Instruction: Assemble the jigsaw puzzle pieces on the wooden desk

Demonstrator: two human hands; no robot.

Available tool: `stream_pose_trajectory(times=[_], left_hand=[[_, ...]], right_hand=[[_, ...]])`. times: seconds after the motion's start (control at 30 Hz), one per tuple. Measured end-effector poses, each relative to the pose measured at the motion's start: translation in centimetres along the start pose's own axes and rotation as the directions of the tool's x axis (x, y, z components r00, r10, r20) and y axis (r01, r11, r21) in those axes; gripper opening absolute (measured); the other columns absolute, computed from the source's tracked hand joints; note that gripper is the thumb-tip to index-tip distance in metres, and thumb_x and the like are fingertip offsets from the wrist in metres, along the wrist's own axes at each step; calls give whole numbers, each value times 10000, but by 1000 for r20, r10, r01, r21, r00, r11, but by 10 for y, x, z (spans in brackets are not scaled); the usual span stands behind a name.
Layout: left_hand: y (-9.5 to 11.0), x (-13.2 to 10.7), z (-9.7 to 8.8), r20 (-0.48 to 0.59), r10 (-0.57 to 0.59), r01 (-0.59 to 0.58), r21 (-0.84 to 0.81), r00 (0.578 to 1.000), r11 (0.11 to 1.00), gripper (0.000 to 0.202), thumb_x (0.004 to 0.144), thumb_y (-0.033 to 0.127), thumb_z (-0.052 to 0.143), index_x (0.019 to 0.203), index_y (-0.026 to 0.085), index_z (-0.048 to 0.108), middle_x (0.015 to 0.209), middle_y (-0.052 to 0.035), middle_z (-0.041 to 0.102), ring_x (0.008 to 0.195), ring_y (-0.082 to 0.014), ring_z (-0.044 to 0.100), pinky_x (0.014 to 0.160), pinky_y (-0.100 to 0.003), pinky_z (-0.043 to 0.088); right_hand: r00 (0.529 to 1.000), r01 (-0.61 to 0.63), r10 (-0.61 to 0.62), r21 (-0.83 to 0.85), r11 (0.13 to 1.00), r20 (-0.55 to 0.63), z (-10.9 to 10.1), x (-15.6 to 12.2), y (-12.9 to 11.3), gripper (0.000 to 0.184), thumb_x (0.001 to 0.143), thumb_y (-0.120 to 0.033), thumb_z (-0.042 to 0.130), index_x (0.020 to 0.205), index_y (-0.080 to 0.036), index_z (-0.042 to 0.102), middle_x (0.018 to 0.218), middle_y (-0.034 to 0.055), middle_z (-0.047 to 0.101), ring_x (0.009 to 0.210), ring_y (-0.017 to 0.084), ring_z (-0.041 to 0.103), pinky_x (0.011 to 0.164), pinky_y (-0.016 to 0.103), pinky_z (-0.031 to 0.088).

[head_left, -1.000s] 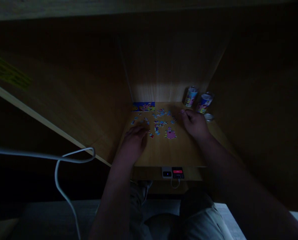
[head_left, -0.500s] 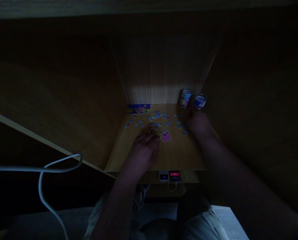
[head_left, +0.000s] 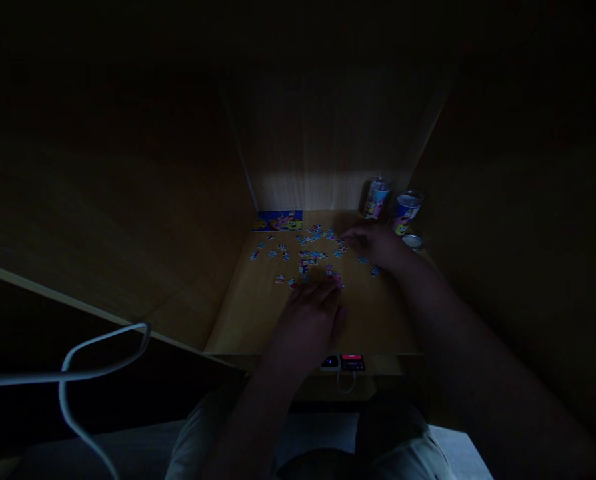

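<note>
My left hand: half bent over pink piece | right hand: curled | either holding? can't tell | left bump could slide piece

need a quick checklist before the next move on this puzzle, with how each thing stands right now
1. Pink section of joined puzzle pieces fully visible: not ok, the left hand covers part of it.
2. Right hand holding a piece: cannot tell, too dark at the fingertips.
3. Small, mostly blue loose puzzle pieces all joined: not ok, many lie scattered.
4. Blue rectangular picture card uncovered: ok.
5. Two printed cylindrical cans upright: ok, at the far right.
6. White cable away from both hands: ok.
</note>
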State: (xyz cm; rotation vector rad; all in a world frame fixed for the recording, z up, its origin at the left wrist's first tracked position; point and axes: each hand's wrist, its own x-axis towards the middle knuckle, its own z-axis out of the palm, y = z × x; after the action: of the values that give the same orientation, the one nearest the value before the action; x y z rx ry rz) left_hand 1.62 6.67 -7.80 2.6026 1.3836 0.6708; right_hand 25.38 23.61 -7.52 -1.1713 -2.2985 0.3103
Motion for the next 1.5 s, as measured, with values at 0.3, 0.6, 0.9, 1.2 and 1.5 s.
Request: stream_pose_trajectory(times=[0.3, 0.6, 0.9, 1.2, 1.5], left_hand=[[3, 0, -1, -39, 35, -35, -1, 999, 999, 233, 1130, 227, 628, 1319, 189, 759, 1462, -95, 766, 1328, -300, 711, 1196, -518, 520], [2, -2, 1, -55, 15, -12, 44, 998, 999, 306, 1116, 247, 659, 1414, 212, 721, 1519, -92, 732, 1350, -310, 699, 1203, -549, 522], [0, 0, 1, -40, 12, -11, 29, 999, 1000, 289, 1127, 233, 639, 1402, 194, 719, 1512, -95, 738, 1365, -311, 698, 1198, -572, 515], [1, 0, 1, -48, -1, 2, 25, 999, 1000, 303, 1116, 214, 643, 1407, 196, 728, 1533, -94, 726, 1362, -312, 704, 1204, -573, 521], [-2, 0, 4, -49, 3, -1, 38, 999, 999, 299, 1128, 218, 623, 1407, 187, 726, 1547, -98, 716, 1372, -307, 691, 1225, -572, 509]], right_hand=[[987, -79, 78, 0, 997, 143, 0, 1, 6, 113, 998, -205, 784, 1048, -251, 874, 1058, 40, 875, 953, 234, 808, 884, 332, 573], [977, -138, 134, 15, 990, 168, 2, -2, 13, 72, 974, -318, 861, 986, -256, 826, 1020, 41, 853, 939, 260, 793, 850, 353, 561], [988, -89, 84, 37, 995, 129, -1, -5, 25, 197, 1065, -217, 645, 1096, -252, 836, 1168, 69, 856, 1089, 275, 787, 982, 392, 576], [970, -115, 73, 172, 978, 234, -3, -5, 21, 111, 955, -356, 833, 1003, -256, 826, 1026, 18, 850, 948, 231, 773, 843, 334, 545], [967, -110, 61, 191, 975, 249, -9, -6, 12, 85, 925, -322, 840, 975, -256, 819, 968, -2, 844, 904, 216, 771, 826, 318, 532]])
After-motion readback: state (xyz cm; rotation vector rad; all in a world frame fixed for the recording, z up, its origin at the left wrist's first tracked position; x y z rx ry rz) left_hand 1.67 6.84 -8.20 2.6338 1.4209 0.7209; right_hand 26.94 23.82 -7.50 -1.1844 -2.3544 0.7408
